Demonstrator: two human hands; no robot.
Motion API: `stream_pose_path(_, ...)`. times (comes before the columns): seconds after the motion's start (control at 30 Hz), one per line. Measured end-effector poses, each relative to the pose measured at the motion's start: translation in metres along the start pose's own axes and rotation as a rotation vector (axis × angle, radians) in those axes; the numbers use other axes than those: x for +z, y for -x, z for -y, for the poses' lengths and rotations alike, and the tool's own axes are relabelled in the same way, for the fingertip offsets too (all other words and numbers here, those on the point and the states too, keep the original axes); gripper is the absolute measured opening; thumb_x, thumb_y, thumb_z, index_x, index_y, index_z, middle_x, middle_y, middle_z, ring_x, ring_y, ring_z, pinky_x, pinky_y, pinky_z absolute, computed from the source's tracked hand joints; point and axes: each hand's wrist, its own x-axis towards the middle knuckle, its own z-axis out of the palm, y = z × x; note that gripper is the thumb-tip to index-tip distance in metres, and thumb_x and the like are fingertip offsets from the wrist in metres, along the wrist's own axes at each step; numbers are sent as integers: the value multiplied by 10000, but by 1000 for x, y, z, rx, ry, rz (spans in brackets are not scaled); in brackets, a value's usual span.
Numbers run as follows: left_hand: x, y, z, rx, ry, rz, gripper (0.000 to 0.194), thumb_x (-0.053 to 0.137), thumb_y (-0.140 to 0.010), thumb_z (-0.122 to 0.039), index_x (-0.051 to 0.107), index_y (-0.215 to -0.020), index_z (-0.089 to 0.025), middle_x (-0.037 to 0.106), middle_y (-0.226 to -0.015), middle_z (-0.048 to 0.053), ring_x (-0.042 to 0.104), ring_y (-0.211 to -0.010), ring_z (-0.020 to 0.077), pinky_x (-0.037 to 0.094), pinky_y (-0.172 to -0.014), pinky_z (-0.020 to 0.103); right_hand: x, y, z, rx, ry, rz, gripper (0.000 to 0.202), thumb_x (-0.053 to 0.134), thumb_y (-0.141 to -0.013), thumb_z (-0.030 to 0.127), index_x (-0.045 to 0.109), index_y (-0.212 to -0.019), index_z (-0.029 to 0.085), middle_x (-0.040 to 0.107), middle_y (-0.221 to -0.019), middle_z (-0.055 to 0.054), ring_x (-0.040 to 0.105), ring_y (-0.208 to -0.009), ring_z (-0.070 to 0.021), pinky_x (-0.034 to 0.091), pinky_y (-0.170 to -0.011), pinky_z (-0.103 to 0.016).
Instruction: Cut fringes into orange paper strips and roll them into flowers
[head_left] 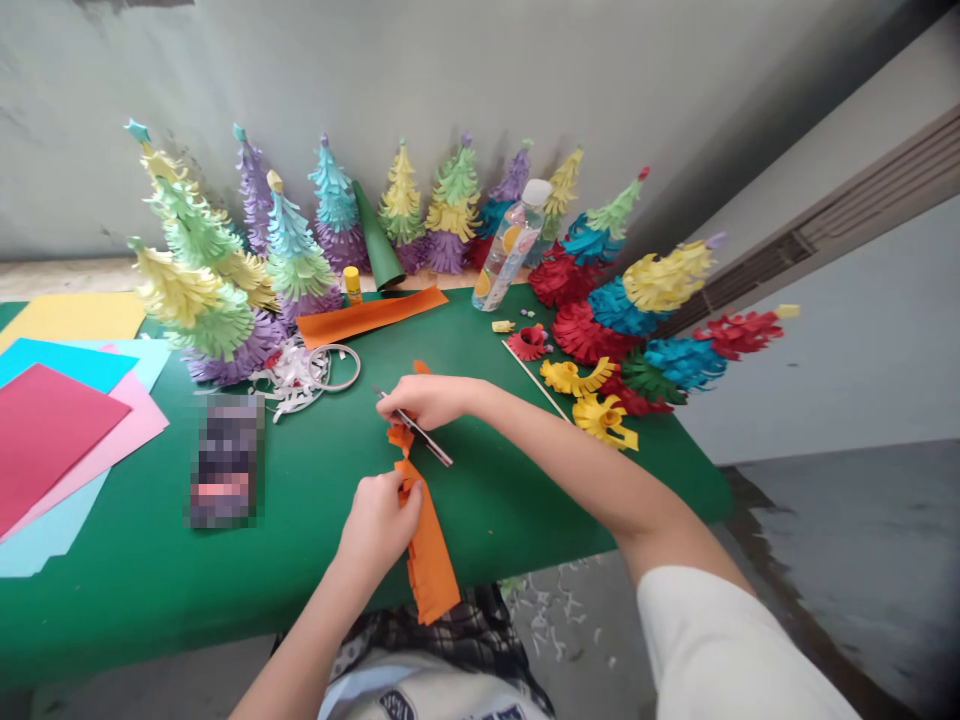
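Observation:
Between the fingers of my left hand is a fringed orange paper strip. Its lower end hangs toward the table's front edge, and cut slits run along its left side. My right hand, just above, is closed around a slim silver tool with a long flat end pointing down right; whether it is a knife or scissors I cannot tell. Part of the strip's curled fringe shows beneath the right fingers, and their hold on the paper is hidden.
Several fringed paper trees line the back of the green table. Around the hands are a plastic bottle, a glue stick, a tape ring, an orange strip, yellow fringe pieces and coloured sheets.

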Motion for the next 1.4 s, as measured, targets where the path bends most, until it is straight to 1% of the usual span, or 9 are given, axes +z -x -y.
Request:
stream_pose_path(0.13,6,-1,2,-10,43,12,275,498,-886,-193,521,-613,-175,580,-594,19,561,-560,144,275,-521,242,1,-2,2,30,-6,71,195,542,-668,7,477,-692,190,491,-611,48,400,-565,-98,273,-541,-200)
stream_pose_path(0.43,29,-3,-32,99,141,91,306,549,-846,-186,479,-548,-186,528,-537,-8,549,-533,136,284,-516,229,-3,53,1,207,40,202,192,527,-640,1,493,-649,190,504,-575,45,398,-534,-103,245,-518,-218)
stream_pose_path(0.6,16,1,-26,95,154,45,296,512,-870,-186,462,-579,-187,507,-552,-15,510,-540,122,252,-525,239,-7,37,4,96,-16,38,217,486,-629,-22,494,-677,190,552,-626,31,448,-581,-108,286,-552,-215)
stream_pose_path(0.7,1,1,-13,63,147,-5,230,503,-874,-184,496,-644,-182,530,-596,-13,502,-560,119,260,-544,237,-1,14,0,-40,-17,-53,222,494,-627,-17,492,-706,190,555,-652,35,459,-598,-104,310,-594,-215)
stream_pose_path(0.77,-5,0,-6,37,142,-20,208,504,-868,-173,514,-661,-178,550,-613,-6,512,-574,122,273,-555,235,5,4,-4,-72,9,-74,225,494,-629,-19,490,-710,191,541,-631,40,453,-592,-104,315,-610,-219)
stream_pose_path(0.9,0,-5,-5,17,147,11,215,498,-863,-158,533,-651,-171,572,-608,2,538,-571,127,287,-546,231,12,9,-8,-58,-49,-80,191,513,-659,5,484,-698,190,575,-655,33,473,-600,-101,331,-609,-213)
stream_pose_path(1.03,17,-10,-20,43,150,57,218,500,-862,-150,560,-654,-163,592,-618,13,558,-589,136,293,-541,232,11,35,-9,85,-100,10,172,518,-670,16,486,-680,185,628,-706,19,520,-628,-101,320,-566,-198)
stream_pose_path(1.23,40,-22,-56,123,135,108,187,518,-858,-154,626,-706,-152,634,-672,45,593,-650,164,320,-565,247,9,76,-2,261,62,102,151,553,-676,30,544,-688,180,640,-679,2,523,-622,-125,289,-549,-220)
stream_pose_path(1.4,61,-32,-87,217,131,163,169,533,-839,-161,657,-725,-146,643,-673,58,603,-646,176,345,-557,250,4,111,5,519,208,248,206,543,-639,0,593,-703,189,632,-665,-21,525,-610,-151,238,-512,-240)
